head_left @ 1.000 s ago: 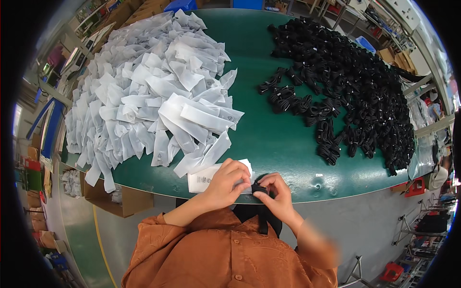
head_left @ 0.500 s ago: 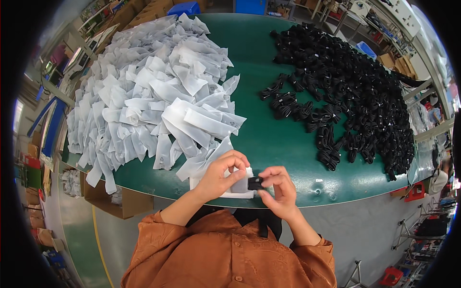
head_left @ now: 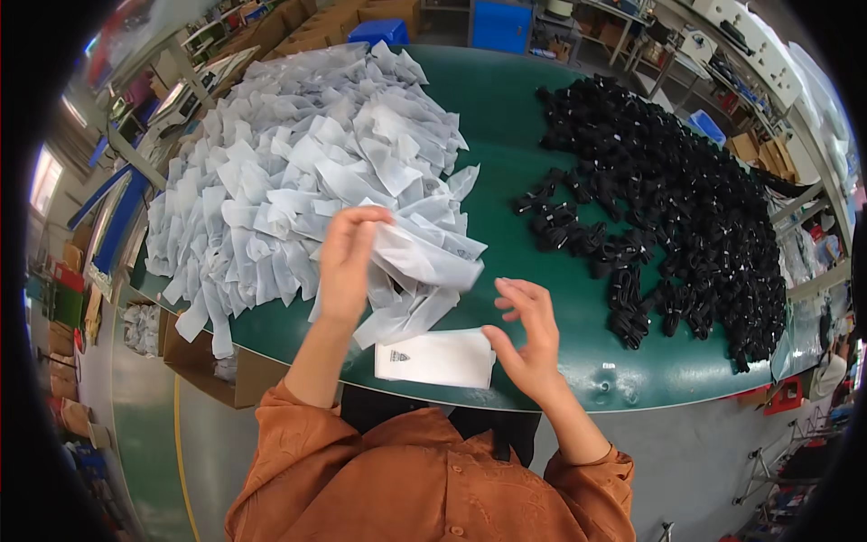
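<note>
My left hand (head_left: 348,257) is raised over the near right side of a heap of frosted plastic bags (head_left: 271,181). Its thumb and fingers pinch one end of a frosted bag (head_left: 429,260), which is slightly blurred; I cannot make out its contents. A flat stack of white bags (head_left: 442,361) with a small dark printed mark lies at the table's near edge. Beside the stack's right end is my right hand (head_left: 531,339), fingers apart and holding nothing. Its thumb tip is close to the stack's corner; whether it touches, I cannot tell.
Bundled black cables (head_left: 695,217) are heaped over the right side of the green table (head_left: 506,108). Below the table's left edge stands an open cardboard box (head_left: 203,366). A blue stool (head_left: 377,32) and a blue cabinet (head_left: 501,25) are beyond the far edge.
My left hand has lifted from the near edge up and left to the heap with a bag. My right hand has let go of a black cable bundle at the bag's mouth and opened.
</note>
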`<act>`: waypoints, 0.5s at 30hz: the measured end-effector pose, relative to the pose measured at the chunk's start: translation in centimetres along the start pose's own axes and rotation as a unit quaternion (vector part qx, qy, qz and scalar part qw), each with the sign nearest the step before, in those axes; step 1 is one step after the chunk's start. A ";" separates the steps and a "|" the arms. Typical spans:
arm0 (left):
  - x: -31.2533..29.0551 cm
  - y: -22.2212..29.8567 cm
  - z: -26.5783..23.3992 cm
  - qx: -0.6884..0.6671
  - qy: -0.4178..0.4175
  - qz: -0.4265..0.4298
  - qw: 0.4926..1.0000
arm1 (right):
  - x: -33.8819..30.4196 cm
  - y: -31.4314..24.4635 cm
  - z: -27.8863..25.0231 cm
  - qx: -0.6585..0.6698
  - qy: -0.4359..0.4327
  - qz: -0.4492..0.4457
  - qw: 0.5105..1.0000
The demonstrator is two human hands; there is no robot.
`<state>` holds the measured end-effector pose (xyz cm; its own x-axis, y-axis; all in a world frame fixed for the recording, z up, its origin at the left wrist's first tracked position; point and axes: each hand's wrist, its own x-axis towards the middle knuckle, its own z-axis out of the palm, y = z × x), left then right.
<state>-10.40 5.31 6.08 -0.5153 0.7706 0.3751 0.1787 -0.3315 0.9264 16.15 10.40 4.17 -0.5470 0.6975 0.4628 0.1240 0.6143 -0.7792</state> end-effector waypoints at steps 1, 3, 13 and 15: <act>0.1 0.6 -1.4 0.075 0.029 0.021 0.997 | 0.8 0.3 0.4 -0.047 -0.019 -0.022 0.998; -1.0 0.5 -2.7 0.222 -0.056 0.090 0.969 | 1.7 2.0 1.7 -0.119 -0.080 -0.019 0.989; -0.9 -4.9 -6.3 0.558 -0.308 0.145 0.757 | 7.9 7.4 11.5 -0.296 -0.166 -0.087 0.937; 0.7 -5.5 -7.2 0.560 -0.322 0.147 0.749 | 9.0 8.2 12.4 -0.309 -0.143 -0.078 0.937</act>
<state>-17.75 3.75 0.99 0.1307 0.9762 0.1728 0.9821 -0.1514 0.1122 1.95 17.17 -3.28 -0.7873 0.5082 0.3492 0.4310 0.8585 -0.2779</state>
